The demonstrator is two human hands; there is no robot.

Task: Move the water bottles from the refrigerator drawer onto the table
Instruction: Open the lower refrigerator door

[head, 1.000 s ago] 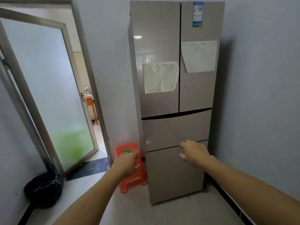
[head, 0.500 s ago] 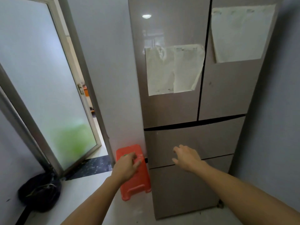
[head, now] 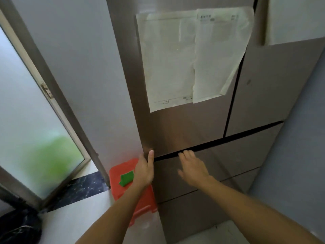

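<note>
From the head camera, a person is facing a tall brown refrigerator (head: pixel 263 94) and reaching both bare arms toward its lower half. The left hand (head: pixel 144 171) is resting edge-on against the refrigerator's left front corner, fingers straight and together, the tips touching just where the dark gap (head: pixel 219 140) under the upper doors begins. It is gripping nothing. The right hand (head: pixel 192 169) is lying over the front of the upper drawer (head: pixel 228 159), fingers loosely stretched and slightly apart, the tips reaching the drawer's top edge right below the gap; whether they are hooking into it cannot be told. The upper drawer is sitting closed, as is the lower drawer (head: pixel 202 208) beneath it, so the water bottles are hiding from sight.

Two sheets of paper (head: pixel 175 59) are hanging on the upper left door. A red stool (head: pixel 121 173) is standing just beside the refrigerator on the left, with a small green thing (head: pixel 126 178) lying on it. Further left, a frosted glass door (head: pixel 26 120) is standing open, and a black bag (head: pixel 19 229) is slumping on the floor near it.
</note>
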